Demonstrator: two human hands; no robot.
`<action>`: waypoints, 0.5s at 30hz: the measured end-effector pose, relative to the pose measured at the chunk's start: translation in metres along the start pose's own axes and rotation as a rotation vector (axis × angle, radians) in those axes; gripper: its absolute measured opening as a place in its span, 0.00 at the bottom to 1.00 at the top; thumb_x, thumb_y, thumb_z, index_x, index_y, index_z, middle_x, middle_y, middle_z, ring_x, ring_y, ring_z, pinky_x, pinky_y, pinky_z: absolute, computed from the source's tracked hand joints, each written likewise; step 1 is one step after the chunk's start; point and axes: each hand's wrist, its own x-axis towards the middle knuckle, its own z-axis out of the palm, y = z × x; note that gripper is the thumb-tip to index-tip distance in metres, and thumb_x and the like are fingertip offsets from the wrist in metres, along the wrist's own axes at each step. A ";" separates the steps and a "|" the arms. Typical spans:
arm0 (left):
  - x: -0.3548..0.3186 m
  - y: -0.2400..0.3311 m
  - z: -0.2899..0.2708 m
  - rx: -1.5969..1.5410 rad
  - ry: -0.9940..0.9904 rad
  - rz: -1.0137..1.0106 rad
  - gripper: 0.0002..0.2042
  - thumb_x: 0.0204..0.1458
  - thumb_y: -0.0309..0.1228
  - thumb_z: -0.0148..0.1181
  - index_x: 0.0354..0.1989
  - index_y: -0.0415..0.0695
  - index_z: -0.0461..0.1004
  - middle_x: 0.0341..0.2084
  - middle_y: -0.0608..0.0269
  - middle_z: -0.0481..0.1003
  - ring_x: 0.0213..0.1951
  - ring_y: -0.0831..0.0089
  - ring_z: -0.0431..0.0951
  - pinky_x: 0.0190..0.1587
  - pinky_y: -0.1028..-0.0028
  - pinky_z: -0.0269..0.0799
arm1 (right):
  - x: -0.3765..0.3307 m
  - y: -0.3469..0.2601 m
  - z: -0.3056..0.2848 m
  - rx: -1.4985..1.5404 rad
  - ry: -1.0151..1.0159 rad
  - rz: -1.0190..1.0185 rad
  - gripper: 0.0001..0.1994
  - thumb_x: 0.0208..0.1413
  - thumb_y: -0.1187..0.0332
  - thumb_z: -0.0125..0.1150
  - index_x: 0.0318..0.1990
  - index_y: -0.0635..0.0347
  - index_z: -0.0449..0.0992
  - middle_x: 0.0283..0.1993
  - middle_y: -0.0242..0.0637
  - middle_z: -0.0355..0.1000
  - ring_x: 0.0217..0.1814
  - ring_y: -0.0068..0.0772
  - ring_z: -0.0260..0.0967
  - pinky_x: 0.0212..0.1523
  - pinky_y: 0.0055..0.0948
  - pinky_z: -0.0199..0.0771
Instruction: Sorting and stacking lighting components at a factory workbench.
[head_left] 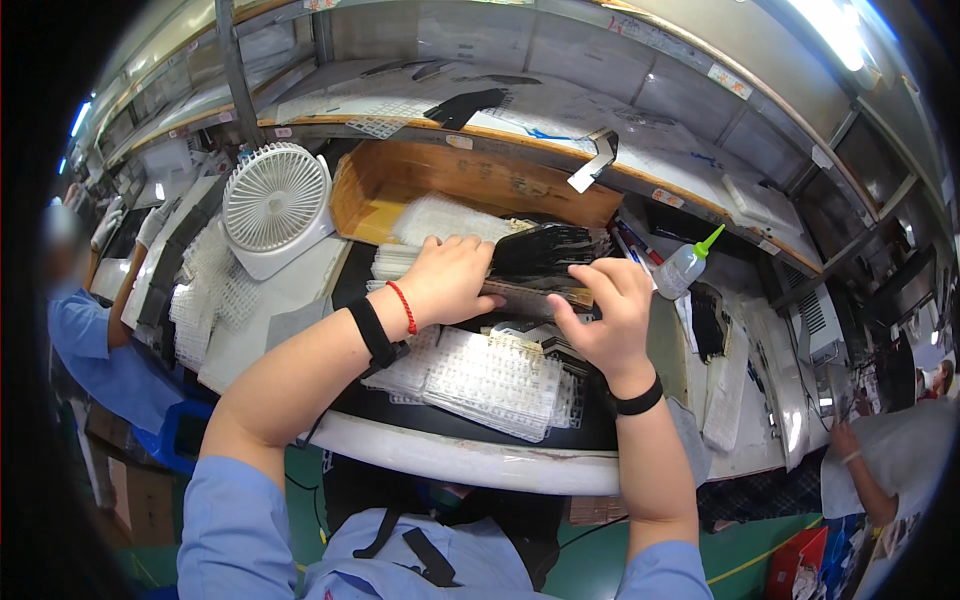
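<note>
A thick bundle of translucent sheets with black strips [545, 250] fanned at its right end lies before the wooden box. My left hand [448, 282] is closed over this bundle's middle, fingers on its far side and thumb along its near edge. At the bundle's right end, my right hand [610, 315] is open, with thumb and forefinger spread apart. Whether its fingertips touch the strips I cannot tell. Closer to me, another pile of translucent patterned sheets [490, 380] lies on the black mat [590, 420], with dark strips at its right end.
Behind the bundle is a wooden box [480, 170] under a shelf [640, 130]. A white fan [278, 205] stands left; a clear bottle with a green nozzle [688, 265] stands right. More sheets [205, 300] lie far left. People sit at both sides.
</note>
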 end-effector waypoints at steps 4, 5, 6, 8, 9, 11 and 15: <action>0.000 0.000 0.000 0.015 0.000 -0.004 0.29 0.46 0.46 0.66 0.50 0.38 0.68 0.42 0.51 0.73 0.48 0.55 0.73 0.50 0.58 0.63 | 0.003 -0.004 0.004 0.089 -0.137 0.010 0.16 0.39 0.62 0.72 0.35 0.58 0.78 0.34 0.33 0.72 0.39 0.37 0.68 0.46 0.34 0.61; -0.001 0.000 0.001 0.021 0.003 -0.006 0.29 0.45 0.46 0.66 0.50 0.38 0.68 0.42 0.51 0.73 0.48 0.54 0.73 0.50 0.58 0.63 | 0.002 -0.003 0.004 0.077 -0.171 0.003 0.15 0.38 0.63 0.72 0.34 0.58 0.78 0.37 0.34 0.73 0.39 0.37 0.68 0.44 0.34 0.62; -0.001 0.000 0.000 0.022 0.003 -0.008 0.29 0.45 0.46 0.66 0.50 0.38 0.68 0.42 0.51 0.73 0.48 0.54 0.73 0.50 0.58 0.63 | 0.001 -0.003 0.004 0.078 -0.171 0.003 0.15 0.38 0.63 0.72 0.34 0.58 0.78 0.37 0.34 0.73 0.39 0.37 0.68 0.44 0.34 0.62; 0.000 0.001 -0.002 0.029 -0.011 -0.025 0.29 0.45 0.47 0.66 0.50 0.38 0.67 0.43 0.50 0.72 0.48 0.54 0.73 0.50 0.59 0.64 | 0.001 -0.003 0.004 0.116 -0.176 -0.012 0.15 0.38 0.64 0.72 0.34 0.58 0.77 0.40 0.36 0.73 0.41 0.38 0.69 0.44 0.35 0.64; 0.000 0.001 -0.002 0.029 -0.010 -0.025 0.29 0.45 0.47 0.66 0.50 0.38 0.67 0.43 0.50 0.72 0.48 0.54 0.73 0.50 0.59 0.64 | 0.000 -0.002 0.004 0.116 -0.177 -0.013 0.15 0.38 0.64 0.72 0.34 0.58 0.77 0.40 0.36 0.73 0.41 0.38 0.69 0.44 0.35 0.64; 0.000 0.002 -0.003 0.026 -0.010 -0.009 0.29 0.46 0.47 0.65 0.50 0.38 0.67 0.43 0.49 0.72 0.47 0.54 0.73 0.50 0.59 0.64 | 0.000 -0.003 0.005 0.132 -0.161 -0.036 0.15 0.37 0.66 0.72 0.35 0.59 0.77 0.42 0.37 0.73 0.44 0.40 0.69 0.45 0.36 0.66; 0.000 0.001 -0.001 0.030 -0.002 -0.008 0.29 0.46 0.47 0.65 0.49 0.38 0.67 0.42 0.50 0.72 0.47 0.54 0.73 0.50 0.59 0.64 | 0.002 -0.007 0.007 0.134 -0.167 -0.020 0.17 0.37 0.67 0.71 0.38 0.60 0.77 0.44 0.38 0.72 0.47 0.42 0.69 0.48 0.37 0.66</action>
